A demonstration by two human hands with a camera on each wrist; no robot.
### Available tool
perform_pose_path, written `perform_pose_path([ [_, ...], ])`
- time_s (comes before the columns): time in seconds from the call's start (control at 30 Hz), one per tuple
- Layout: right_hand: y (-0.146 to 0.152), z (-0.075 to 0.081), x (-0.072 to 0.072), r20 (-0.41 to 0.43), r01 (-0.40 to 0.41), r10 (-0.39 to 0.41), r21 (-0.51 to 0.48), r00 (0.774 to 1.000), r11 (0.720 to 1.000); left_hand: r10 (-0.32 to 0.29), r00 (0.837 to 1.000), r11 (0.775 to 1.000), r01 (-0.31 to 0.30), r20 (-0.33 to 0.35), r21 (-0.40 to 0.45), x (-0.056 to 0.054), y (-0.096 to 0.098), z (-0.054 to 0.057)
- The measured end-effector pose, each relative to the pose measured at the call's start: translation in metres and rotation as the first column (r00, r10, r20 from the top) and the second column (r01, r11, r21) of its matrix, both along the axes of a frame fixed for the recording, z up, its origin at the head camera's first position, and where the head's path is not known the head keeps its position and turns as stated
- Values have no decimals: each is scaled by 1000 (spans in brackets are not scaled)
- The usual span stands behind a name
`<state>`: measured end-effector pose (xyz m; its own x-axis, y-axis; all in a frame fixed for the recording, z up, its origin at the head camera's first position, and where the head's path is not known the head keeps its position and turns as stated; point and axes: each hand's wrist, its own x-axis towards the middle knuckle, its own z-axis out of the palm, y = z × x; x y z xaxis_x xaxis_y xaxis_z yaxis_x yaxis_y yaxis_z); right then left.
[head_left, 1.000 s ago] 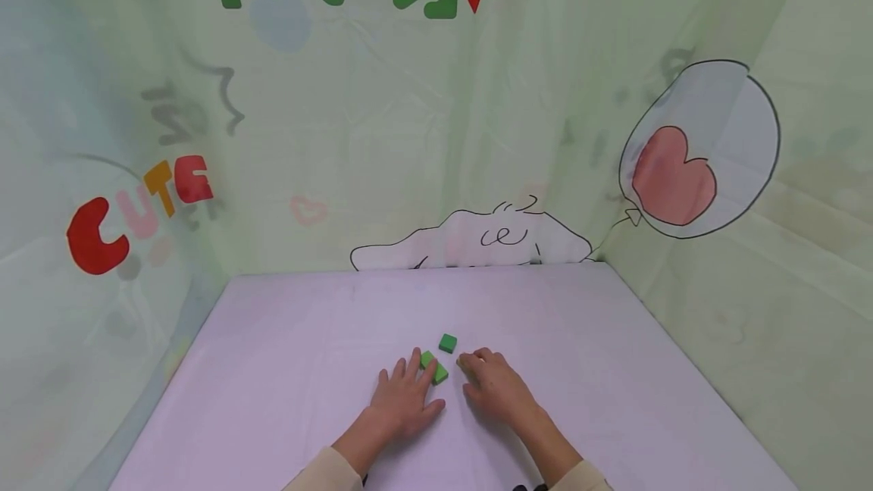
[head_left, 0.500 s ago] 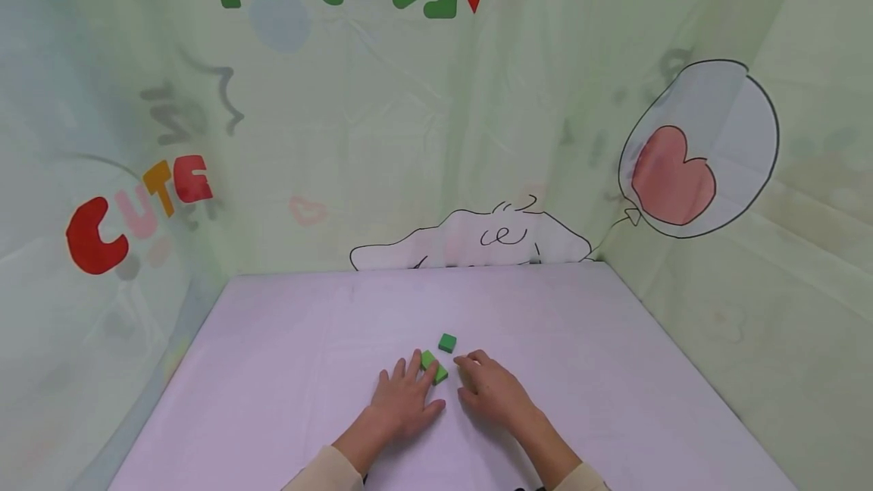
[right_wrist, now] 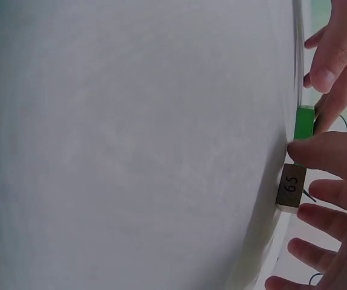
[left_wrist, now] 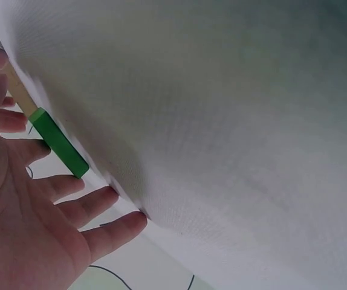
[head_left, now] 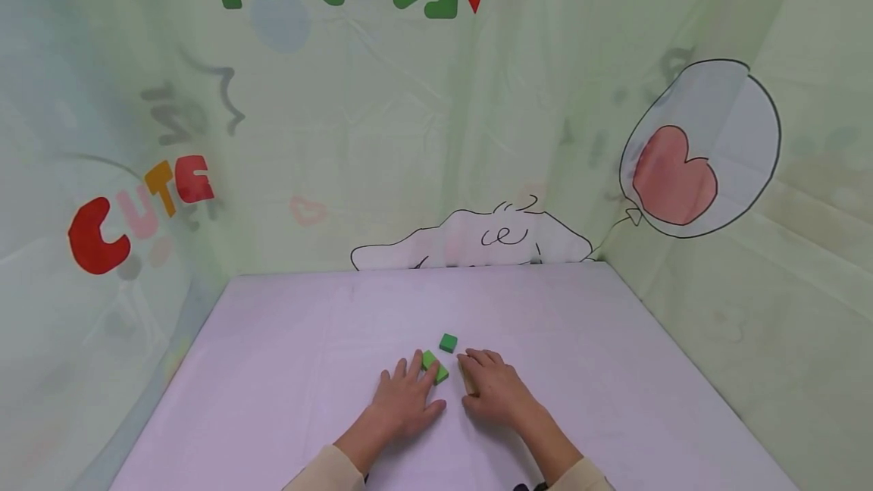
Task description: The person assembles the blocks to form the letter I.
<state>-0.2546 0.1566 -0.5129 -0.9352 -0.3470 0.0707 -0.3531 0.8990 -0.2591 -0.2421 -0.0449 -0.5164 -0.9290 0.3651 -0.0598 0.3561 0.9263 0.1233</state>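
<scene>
My left hand (head_left: 407, 404) lies with fingers spread near the table's middle. Its index finger crosses a light green block (head_left: 440, 374) and hides part of it. In the left wrist view, that green block (left_wrist: 60, 143) lies against the fingertips. My right hand (head_left: 501, 392) pinches a small wooden block (right_wrist: 290, 186) between thumb and fingers; its brown face bears handwritten digits. From above, the hand hides most of the wooden block (head_left: 468, 382). Just beyond both hands sits a small dark green block (head_left: 448, 342), touched by neither.
A pale lilac cloth (head_left: 286, 347) covers the table. Printed curtains surround it on the back and both sides, with a balloon drawing (head_left: 701, 150) at right and coloured letters (head_left: 98, 236) at left.
My right hand shifted slightly left, then back right, and its thumb dropped a little, showing more of the wooden block. The left hand and the green blocks stay put.
</scene>
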Motion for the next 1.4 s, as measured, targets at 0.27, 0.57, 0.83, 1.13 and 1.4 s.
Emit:
perform_pose_path([
  [0.27,0,-1,-4,46,7,-8,14,999,1000,-1,1000,1000,1,-2,-10,2,1,2],
  [0.57,-1,0,-7,63,16,-18,28,998,999,-1,1000,1000,1,-1,-18,-1,1,-3],
  [0.83,-1,2,-8,42,5,-4,-10,999,1000,-2,1000,1000,2,8,-15,0,1,1],
  [1.13,-4,1,-9,40,-33,33,-4,999,999,-6,1000,1000,6,6,-29,1,1,2],
  [1.4,-8,2,-8,33,-72,72,-5,997,997,-4,1000,1000,4,8,-31,1,1,4],
])
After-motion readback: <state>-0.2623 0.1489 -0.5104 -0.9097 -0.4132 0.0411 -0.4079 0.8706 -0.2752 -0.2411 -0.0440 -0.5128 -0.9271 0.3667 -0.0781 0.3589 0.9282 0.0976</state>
